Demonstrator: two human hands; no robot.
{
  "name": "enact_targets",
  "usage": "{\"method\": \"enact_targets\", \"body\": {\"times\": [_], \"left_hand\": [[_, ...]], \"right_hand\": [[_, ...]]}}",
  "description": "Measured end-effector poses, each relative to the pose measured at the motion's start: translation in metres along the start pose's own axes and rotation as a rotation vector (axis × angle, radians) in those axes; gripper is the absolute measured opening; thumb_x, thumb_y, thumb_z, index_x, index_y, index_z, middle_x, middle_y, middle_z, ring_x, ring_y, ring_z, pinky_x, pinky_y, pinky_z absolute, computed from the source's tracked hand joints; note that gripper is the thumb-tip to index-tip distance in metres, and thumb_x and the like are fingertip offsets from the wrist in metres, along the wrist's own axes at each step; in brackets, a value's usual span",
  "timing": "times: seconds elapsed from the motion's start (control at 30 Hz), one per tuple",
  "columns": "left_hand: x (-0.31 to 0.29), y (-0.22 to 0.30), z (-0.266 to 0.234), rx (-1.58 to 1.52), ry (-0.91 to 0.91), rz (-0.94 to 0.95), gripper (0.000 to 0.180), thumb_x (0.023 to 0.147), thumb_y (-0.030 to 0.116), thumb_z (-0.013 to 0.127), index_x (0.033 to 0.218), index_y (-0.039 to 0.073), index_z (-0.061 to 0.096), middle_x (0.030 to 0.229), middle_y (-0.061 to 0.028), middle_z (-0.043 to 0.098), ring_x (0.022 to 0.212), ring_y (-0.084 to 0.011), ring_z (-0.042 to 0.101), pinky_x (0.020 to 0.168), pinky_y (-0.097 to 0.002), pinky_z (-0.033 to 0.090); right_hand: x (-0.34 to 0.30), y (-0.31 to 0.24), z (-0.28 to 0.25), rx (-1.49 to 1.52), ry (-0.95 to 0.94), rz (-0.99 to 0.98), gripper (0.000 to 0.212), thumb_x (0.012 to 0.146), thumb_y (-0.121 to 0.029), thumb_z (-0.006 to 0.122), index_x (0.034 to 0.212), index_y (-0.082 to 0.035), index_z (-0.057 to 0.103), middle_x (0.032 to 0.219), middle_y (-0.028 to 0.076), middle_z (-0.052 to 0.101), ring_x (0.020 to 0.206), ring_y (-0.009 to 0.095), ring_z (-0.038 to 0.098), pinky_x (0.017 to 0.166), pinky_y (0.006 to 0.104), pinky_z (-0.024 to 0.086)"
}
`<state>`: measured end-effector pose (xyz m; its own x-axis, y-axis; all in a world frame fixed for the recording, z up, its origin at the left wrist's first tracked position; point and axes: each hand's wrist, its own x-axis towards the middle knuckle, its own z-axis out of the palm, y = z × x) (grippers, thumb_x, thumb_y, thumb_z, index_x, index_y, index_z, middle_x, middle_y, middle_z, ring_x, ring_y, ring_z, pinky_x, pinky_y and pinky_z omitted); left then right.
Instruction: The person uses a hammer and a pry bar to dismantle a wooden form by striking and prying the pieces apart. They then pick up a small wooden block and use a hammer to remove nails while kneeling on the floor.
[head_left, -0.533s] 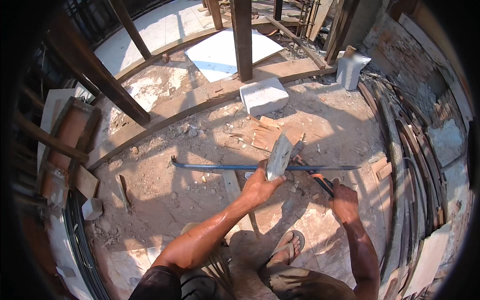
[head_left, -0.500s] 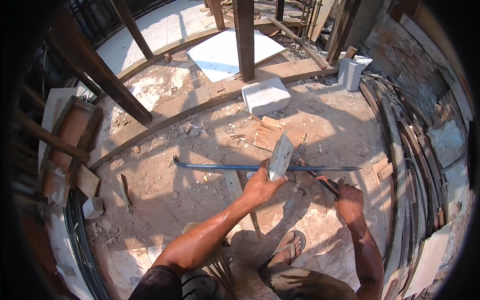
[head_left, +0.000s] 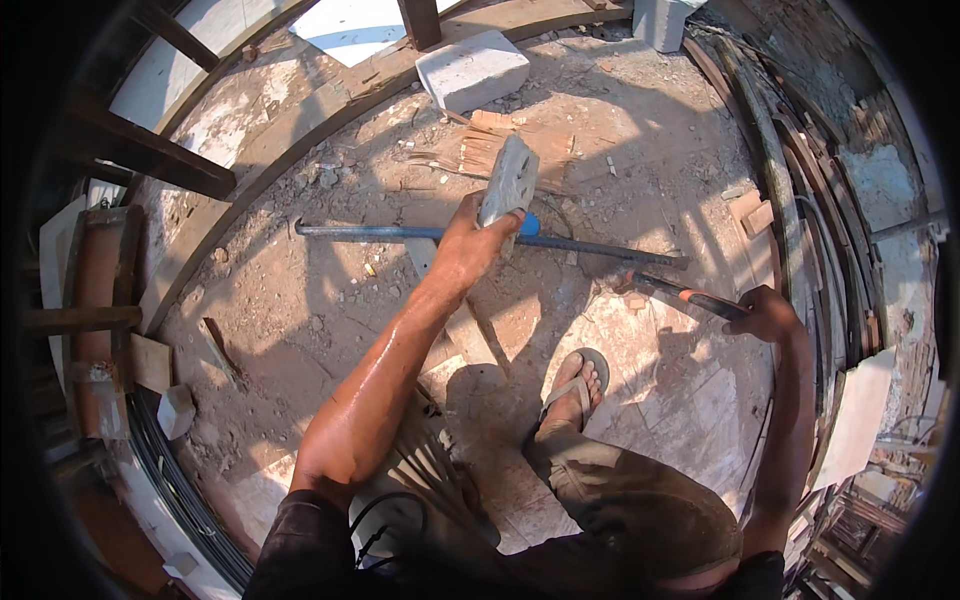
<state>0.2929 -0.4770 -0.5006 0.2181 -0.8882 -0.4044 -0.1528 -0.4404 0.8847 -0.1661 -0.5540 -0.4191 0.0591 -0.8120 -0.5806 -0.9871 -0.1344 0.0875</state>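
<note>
Here, left hand (head_left: 470, 243): clamped on your block (head_left: 511, 180).
Right hand (head_left: 770, 315): wrapped around your tool (head_left: 688, 295).
Bar (head_left: 370, 232): lies on the floor (head_left: 310, 365), beyond your foot (head_left: 568, 405).

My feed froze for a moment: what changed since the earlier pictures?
The right hand has drawn the orange-and-black tool rightward and closer to the body, away from the grey chunk; the view has shifted too. No grip changed: the left hand still holds the chunk. The white block stayed put.
</note>
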Motion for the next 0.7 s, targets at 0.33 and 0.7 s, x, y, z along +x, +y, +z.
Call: {"method": "enact_targets", "body": {"times": [0.33,0.7], "left_hand": [[0.026,-0.018,0.010,-0.131,-0.070,-0.101,0.069,0.091,0.036,0.068,0.145,-0.001,0.047,0.127,-0.0162,0.064,0.109,-0.0249,0.061,0.089,-0.0380,0.049],[0.128,-0.089,0.041,-0.120,-0.113,-0.119,0.068,0.093,0.042,0.067,0.136,-0.009,0.054,0.116,-0.0242,0.070,0.110,-0.0338,0.067,0.097,-0.0416,0.048]], "right_hand": [[-0.124,-0.048,0.159,1.460,-0.139,0.496,0.034,0.097,-0.033,0.072,0.084,-0.009,0.051,0.059,0.000,0.047,0.043,0.011,0.046,0.039,0.0280,0.037],[-0.105,-0.151,0.117,1.728,0.476,0.109,0.023,0.095,-0.019,0.072,0.100,-0.004,0.056,0.066,0.002,0.054,0.047,0.011,0.052,0.043,0.0289,0.044]]}}
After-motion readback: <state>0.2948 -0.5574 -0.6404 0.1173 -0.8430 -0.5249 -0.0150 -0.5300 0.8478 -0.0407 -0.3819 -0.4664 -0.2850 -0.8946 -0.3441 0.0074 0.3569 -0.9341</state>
